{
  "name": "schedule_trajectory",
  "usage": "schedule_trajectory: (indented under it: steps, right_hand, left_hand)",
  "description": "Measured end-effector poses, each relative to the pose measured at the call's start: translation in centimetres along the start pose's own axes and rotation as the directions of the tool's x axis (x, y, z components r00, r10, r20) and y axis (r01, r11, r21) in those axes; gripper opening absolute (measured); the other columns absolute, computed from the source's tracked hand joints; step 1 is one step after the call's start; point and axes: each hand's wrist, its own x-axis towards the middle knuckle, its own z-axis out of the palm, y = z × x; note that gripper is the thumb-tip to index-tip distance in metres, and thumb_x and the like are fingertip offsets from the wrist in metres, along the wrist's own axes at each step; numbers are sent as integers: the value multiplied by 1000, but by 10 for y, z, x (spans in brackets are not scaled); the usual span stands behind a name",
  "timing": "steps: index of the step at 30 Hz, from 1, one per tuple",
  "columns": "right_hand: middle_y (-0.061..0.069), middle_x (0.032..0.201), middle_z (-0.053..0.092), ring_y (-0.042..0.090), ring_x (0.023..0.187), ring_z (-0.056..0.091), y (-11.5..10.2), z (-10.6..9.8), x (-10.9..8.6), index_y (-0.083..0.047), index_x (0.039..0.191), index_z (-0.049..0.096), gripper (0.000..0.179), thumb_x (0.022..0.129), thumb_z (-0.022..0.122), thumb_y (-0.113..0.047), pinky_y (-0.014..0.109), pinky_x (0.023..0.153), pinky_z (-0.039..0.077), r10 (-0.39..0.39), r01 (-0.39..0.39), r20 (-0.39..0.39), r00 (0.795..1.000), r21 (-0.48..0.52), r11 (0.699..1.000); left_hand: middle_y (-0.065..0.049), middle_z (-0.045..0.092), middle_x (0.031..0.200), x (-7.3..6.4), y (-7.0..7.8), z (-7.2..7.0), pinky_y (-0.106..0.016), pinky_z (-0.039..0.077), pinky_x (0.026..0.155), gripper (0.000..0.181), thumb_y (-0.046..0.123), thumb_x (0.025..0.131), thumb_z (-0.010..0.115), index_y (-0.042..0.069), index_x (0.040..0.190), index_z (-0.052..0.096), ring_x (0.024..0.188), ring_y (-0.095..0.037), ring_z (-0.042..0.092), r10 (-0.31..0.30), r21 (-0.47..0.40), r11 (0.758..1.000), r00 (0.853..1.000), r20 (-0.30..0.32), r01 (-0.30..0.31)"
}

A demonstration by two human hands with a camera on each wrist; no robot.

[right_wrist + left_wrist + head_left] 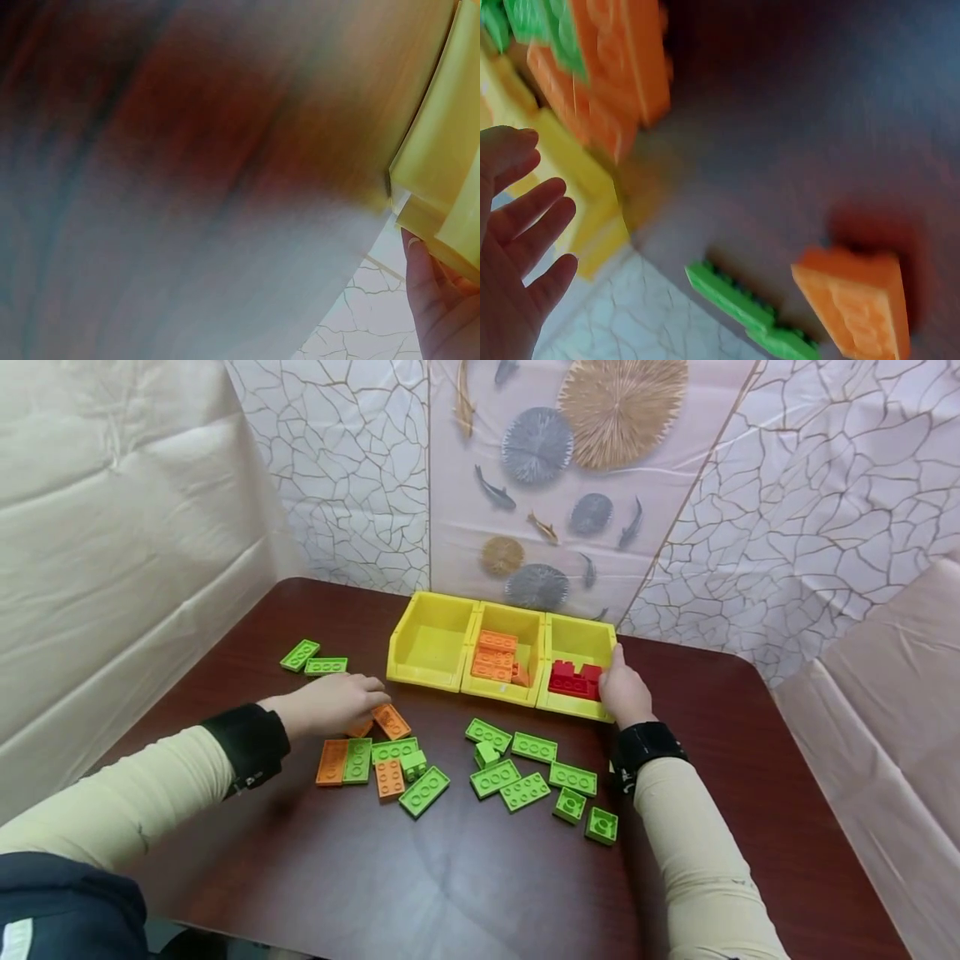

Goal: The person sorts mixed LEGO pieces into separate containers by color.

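Observation:
My left hand [337,703] hovers over an orange brick [392,721] and another, partly hidden orange brick [360,727]. In the left wrist view its fingers are spread and relaxed, holding nothing. At the far right, my right hand [627,687] grips the right side wall of the right yellow bin [576,704]; the right wrist view shows the thumb against the bin's edge. Red bricks [574,680] lie inside that bin. Orange bricks [495,655] are in the middle yellow bin [498,692], which adjoins the left yellow bin [423,675].
Below the left hand are an orange brick [332,762], green brick [357,762] and several more. A scattered group of green bricks [525,792] lies right of centre. Two green bricks [300,655] sit at the back left. A patterned cloth [360,485] hangs behind the brown table [450,893].

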Motion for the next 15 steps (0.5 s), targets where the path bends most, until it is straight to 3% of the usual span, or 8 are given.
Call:
schedule_trajectory:
  steps: [7,12,15]
  right_hand:
    - [23,106,55,34,88,53,1,1,0,-10,149,-7,64,100,33,-20,45,79,46,10,-10,1,1000,19,1000]
    - [22,100,55,33,85,53,1,1,-2,-9,149,-6,65,100,35,-19,44,77,46,9,-9,-11,1000,12,1000]
    - [21,99,56,32,86,53,1,-1,-3,-10,149,-6,65,100,35,-20,43,76,46,12,-12,-15,1000,9,1000]
  left_hand:
    - [-7,58,118,14,14,11,-45,41,94,39,13,84,69,12,122,61,112,-27,52,25,25,999,998,60,-27]
    - [-4,61,110,21,17,11,-41,45,88,33,12,85,68,12,117,63,102,-24,55,63,36,997,994,93,-67]
    - [-2,62,102,24,17,6,-39,46,83,30,14,84,69,12,113,64,94,-21,56,57,39,997,996,65,-59]
